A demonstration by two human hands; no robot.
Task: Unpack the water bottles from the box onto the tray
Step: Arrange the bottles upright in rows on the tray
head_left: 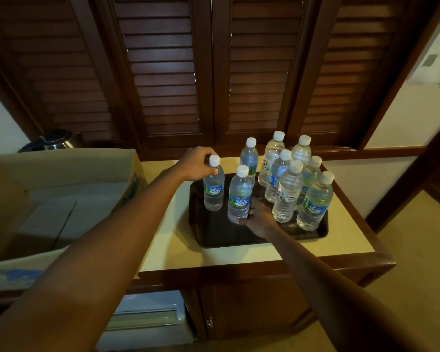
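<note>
A dark tray (215, 232) lies on the cream countertop. Several clear water bottles with white caps stand on it, most grouped at the back right (287, 191). My left hand (196, 163) grips the neck of a blue-labelled bottle (213, 190) standing at the tray's back left corner. My right hand (259, 219) wraps the lower part of another blue-labelled bottle (239, 196) standing near the tray's middle. The open cardboard box (61, 161) sits at the left; no bottles are visible in the part of its interior that shows.
The counter (173, 240) has a wooden rim and a cabinet door (252, 306) below. Dark louvred shutters (214, 72) rise right behind the tray. A metal kettle (56, 141) stands behind the box. A white appliance (148, 316) sits under the counter at the left.
</note>
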